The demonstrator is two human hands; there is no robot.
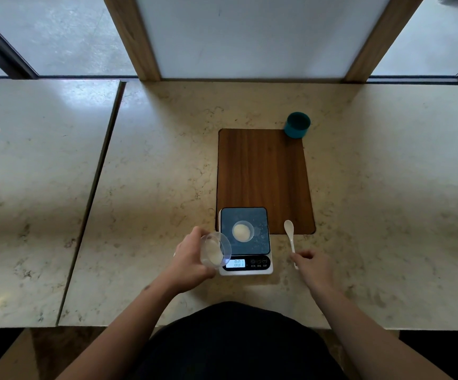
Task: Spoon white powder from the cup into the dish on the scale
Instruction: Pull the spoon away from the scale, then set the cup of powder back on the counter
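A small digital scale (260, 244) with a dark platform and a lit display sits on the marble table near me. On its platform rests a small clear dish (243, 231) holding a mound of white powder. My left hand (190, 260) holds a clear plastic cup (215, 250) tilted on its side just left of the scale, with white powder lying in its lower wall. My right hand (311, 263) pinches the handle end of a white spoon (289, 233), whose bowl lies on the table to the right of the scale.
A dark wooden inlay (263, 171) is set into the table (151, 165) behind the scale. A teal cup (297, 125) stands at its far right corner. A second table (30, 174) adjoins on the left. Windows and a wood-framed panel run along the far edge.
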